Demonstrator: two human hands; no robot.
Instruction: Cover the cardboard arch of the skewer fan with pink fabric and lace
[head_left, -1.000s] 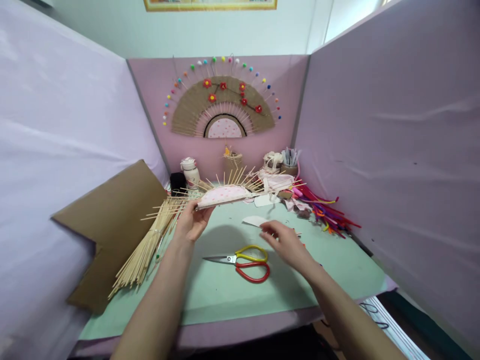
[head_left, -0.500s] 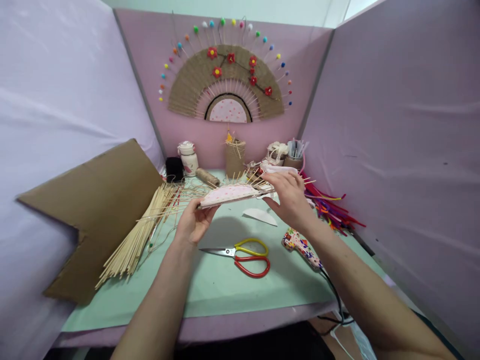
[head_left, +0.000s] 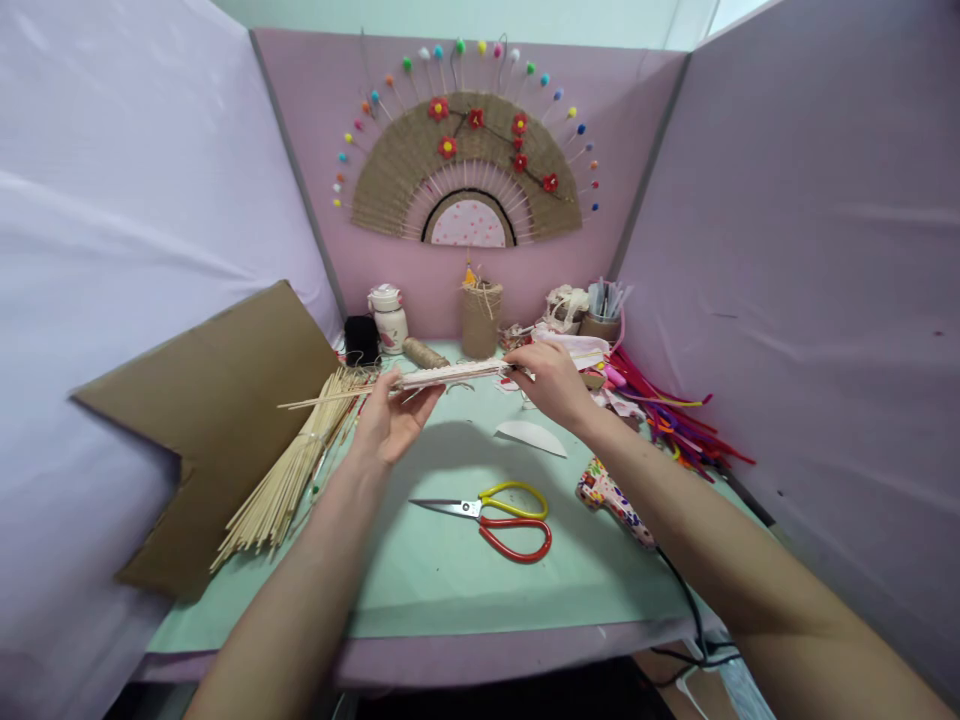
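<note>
A half-round fan base (head_left: 450,374) with thin sticks fanning from it is held up edge-on above the table, so its patterned face hardly shows. My left hand (head_left: 397,418) grips its left end, thumb on top and fingers underneath. At the right end, my right hand (head_left: 551,378) pinches the piece near its corner with bent fingertips. Several thin sticks (head_left: 319,398) poke out leftward past my left hand. Below lie scissors (head_left: 480,508) with one yellow and one red handle, and a white paper piece (head_left: 532,436).
A patterned glue gun (head_left: 613,505) with a black cord lies right. Bundled bamboo sticks (head_left: 281,480) and cut cardboard (head_left: 217,400) are left. Behind stand a bottle (head_left: 388,322), a twine roll (head_left: 481,320) and colourful pipe cleaners (head_left: 667,405). A finished fan (head_left: 480,140) hangs on the back panel.
The fan base has tipped from showing its pink-dotted face to nearly edge-on. My right hand has gone from spread fingers to a pinch at its right end. The whole view has shifted slightly.
</note>
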